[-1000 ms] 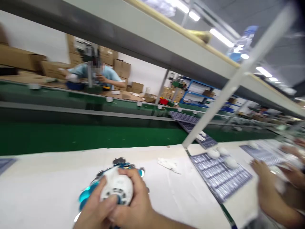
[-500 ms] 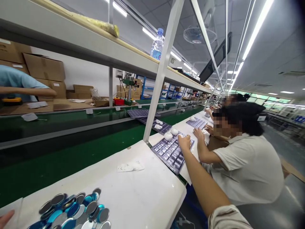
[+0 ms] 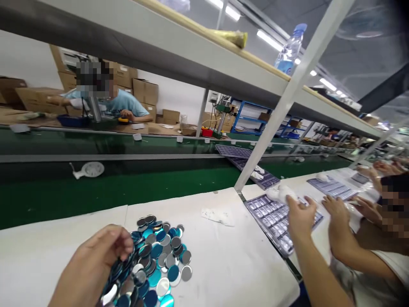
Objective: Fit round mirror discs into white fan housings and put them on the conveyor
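Note:
At the left edge of a heap of shiny round discs [image 3: 164, 249], some silver and some blue, is my left hand [image 3: 96, 260]. Its fingers are curled inward and touch the heap; whatever may lie between them is hidden. My right hand [image 3: 300, 217] reaches over a dark compartment tray [image 3: 271, 219] whose cells hold clear, shiny pieces. Thumb and fingers there are bent but apart. The thumb side borders a blurred white rounded part [image 3: 285, 193], with a second white part [image 3: 272, 194] beside it at the tray's far edge.
A co-worker's hands [image 3: 338, 213] are close to my right hand, near another tray [image 3: 332, 187]. A slanted post [image 3: 281, 115] rises behind the table and supports a shelf [image 3: 179, 47]. The green conveyor [image 3: 179, 175] runs behind, carrying a white part [image 3: 92, 169]. A stained paper strip [image 3: 217, 216] lies mid-table.
The view has swung left and down. My left hand has come from the frame's edge to the disc heap. My right hand remains at the tray, its fingers now farther apart.

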### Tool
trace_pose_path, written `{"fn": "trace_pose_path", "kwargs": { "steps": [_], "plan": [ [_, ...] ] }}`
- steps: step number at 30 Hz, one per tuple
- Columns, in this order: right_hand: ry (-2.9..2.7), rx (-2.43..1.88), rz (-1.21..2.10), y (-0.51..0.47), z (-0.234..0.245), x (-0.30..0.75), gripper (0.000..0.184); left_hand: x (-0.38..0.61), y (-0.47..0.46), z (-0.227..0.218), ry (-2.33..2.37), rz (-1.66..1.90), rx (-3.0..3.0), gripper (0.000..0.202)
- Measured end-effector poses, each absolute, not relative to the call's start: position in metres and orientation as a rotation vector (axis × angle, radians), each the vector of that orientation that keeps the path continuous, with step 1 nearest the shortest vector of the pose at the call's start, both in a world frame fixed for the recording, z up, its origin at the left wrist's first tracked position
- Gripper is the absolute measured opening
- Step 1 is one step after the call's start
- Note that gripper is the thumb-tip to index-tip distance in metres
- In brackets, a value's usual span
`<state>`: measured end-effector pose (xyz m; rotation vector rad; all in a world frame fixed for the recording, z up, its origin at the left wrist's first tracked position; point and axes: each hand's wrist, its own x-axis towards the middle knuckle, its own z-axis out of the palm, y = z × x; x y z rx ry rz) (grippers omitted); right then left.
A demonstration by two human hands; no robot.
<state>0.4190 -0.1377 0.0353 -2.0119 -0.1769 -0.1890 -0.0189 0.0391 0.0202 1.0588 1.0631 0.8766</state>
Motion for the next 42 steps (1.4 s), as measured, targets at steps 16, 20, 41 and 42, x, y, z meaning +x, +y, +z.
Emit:
{"fn": "trace_pose_path", "kwargs": {
  "steps": [16,20,41,42],
  "plan": [
    [-1.733,-1.902,0.705,-0.032,0.021,0.207,0.007,0.001,0.005,0.027,0.792,0.892,0.526,0.036],
    [-1.723,-2.009,0.744,-0.035,0.005,0.201,0.012,0.002,0.002,0.026,0.768,0.817,0.539,0.037],
    [-1.286,-1.230,1.196,-0.066,0.022,0.185,0.034,0.011,-0.015,0.030,0.960,0.768,0.925,0.044],
    [-1.313,-1.232,1.196,-0.068,0.019,0.182,0.033,0.011,-0.016,0.031,1.004,0.759,0.944,0.045]
  ]
}}
